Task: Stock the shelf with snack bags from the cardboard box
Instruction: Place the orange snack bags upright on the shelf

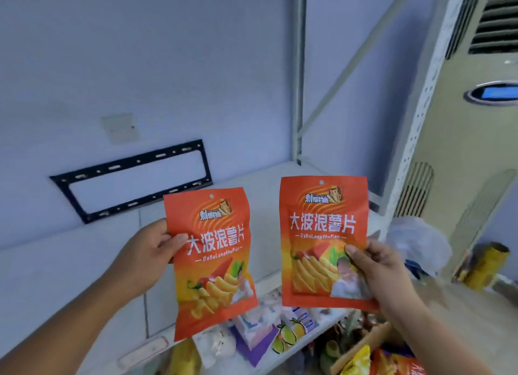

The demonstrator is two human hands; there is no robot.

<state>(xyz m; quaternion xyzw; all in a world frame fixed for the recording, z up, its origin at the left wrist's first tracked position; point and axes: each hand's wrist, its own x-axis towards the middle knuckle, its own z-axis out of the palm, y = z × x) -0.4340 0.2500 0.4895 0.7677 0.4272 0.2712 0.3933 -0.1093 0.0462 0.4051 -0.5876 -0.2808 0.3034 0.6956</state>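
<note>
You pinch one flat orange-red foil snack bag (pixel 210 262) by its edge in your left hand (pixel 148 248) and its twin bag (pixel 322 234) in your right hand (pixel 378 271), both upright and label-forward over the bare white shelf board (pixel 70 276), probably so they can stand facing out.

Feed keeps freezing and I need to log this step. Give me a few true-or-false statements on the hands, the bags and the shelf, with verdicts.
1. The left hand holds the left bag, and the right hand holds the right bag. True.
2. Both bags lie flat on the white shelf. False: both are held upright in the air, off it.
3. The two bags touch each other. False: a clear gap separates them.
4. Both bags show their printed fronts to the camera. True.
5. A black bracket sits on the wall, up and left of the left bag. True.
</note>
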